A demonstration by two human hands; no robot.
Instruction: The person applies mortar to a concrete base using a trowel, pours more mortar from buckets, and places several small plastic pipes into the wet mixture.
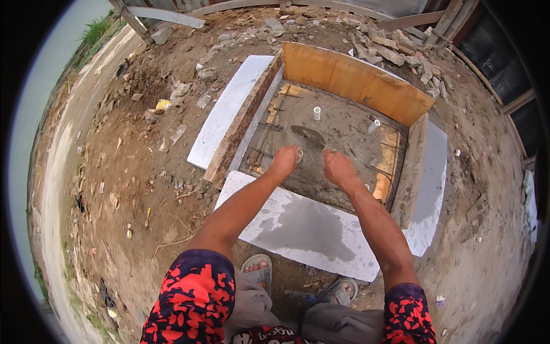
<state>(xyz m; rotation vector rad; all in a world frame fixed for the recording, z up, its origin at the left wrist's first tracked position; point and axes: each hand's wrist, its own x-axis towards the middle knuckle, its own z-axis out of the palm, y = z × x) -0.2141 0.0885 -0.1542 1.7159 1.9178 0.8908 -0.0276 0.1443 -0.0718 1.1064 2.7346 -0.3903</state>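
Observation:
Wet grey cement fills a wooden frame, with rebar ends and boards showing along its sides. My left hand is closed at the near left of the cement, around a short white pipe whose pale end shows by the fingers. My right hand is closed on a trowel; its dark blade lies on the cement, pointing far left, and the handle is hidden in the fist. Two other white pipes stand up farther off, one upright and one tilted. Another pipe end shows beside my right wrist.
Plywood forms the far wall; planks close the left and right sides. White foam sheets lie outside the left, near and right sides. The near one carries a wet grey patch. Rubble lies behind.

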